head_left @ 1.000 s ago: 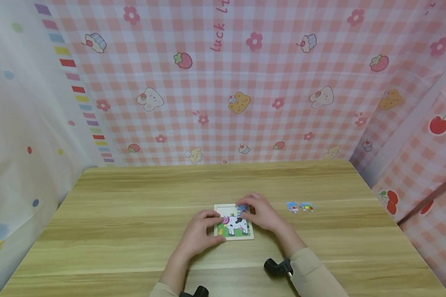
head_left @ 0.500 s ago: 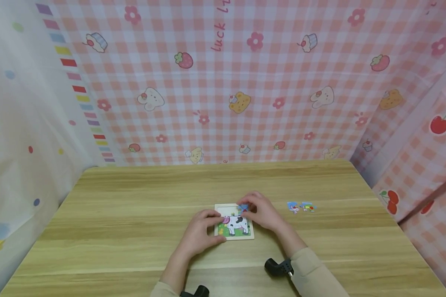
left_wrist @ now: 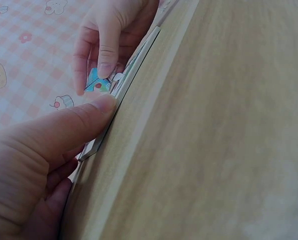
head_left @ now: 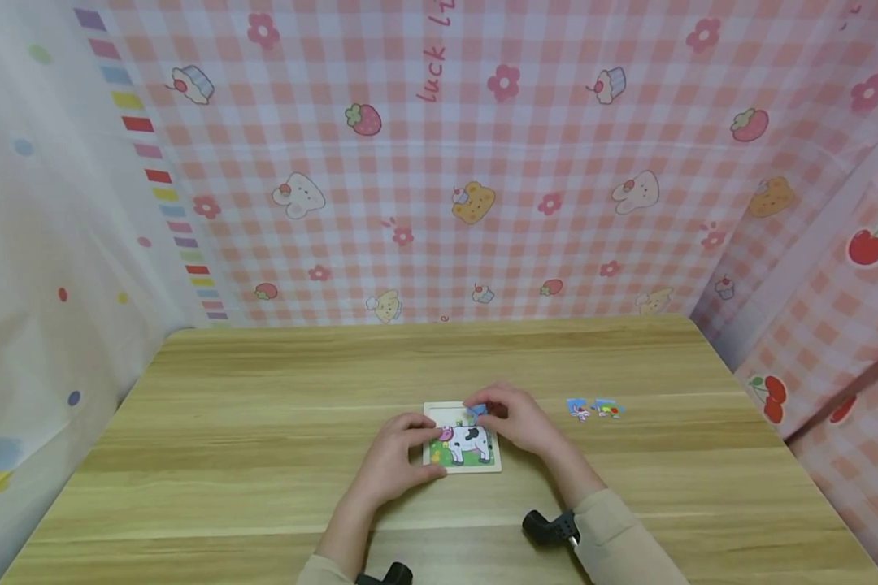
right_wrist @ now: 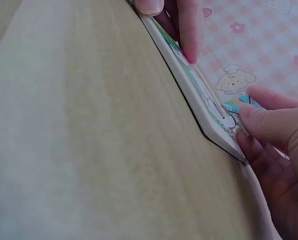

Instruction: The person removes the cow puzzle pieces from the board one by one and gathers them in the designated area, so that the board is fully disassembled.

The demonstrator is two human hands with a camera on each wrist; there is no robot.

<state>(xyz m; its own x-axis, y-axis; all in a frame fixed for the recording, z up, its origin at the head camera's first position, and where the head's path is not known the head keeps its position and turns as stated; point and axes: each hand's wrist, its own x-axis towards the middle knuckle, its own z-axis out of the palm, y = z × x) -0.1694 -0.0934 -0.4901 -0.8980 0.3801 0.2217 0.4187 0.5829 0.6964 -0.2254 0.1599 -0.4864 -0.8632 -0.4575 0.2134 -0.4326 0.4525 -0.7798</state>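
Observation:
A small square jigsaw tray (head_left: 475, 470) with a pale wooden rim lies on the table, its lower part filled with a cow picture. My left hand (head_left: 391, 459) holds its left side, the thumb at the near corner and the fingers reaching onto the cow's head. In the left wrist view that thumb (left_wrist: 105, 102) lies along the rim. Over the tray's far right corner, my right hand (head_left: 518, 421) pinches a blue jigsaw piece (left_wrist: 95, 82) between thumb and fingers. The piece stands tilted, partly covered by the fingertips. Bare backing shows at the tray's far left.
Two loose jigsaw pieces, a blue one (head_left: 578, 409) and one with red and yellow spots (head_left: 607, 409), lie to the right of the tray. A checked pink cloth (head_left: 439, 244) hangs behind the wooden table (head_left: 278, 382). Black wrist mounts (head_left: 549, 528) sit near the sleeves.
The blue piece in my right fingers has turned and tilted slightly over the tray's corner. My left hand keeps its hold, and the tray and loose pieces stay put.

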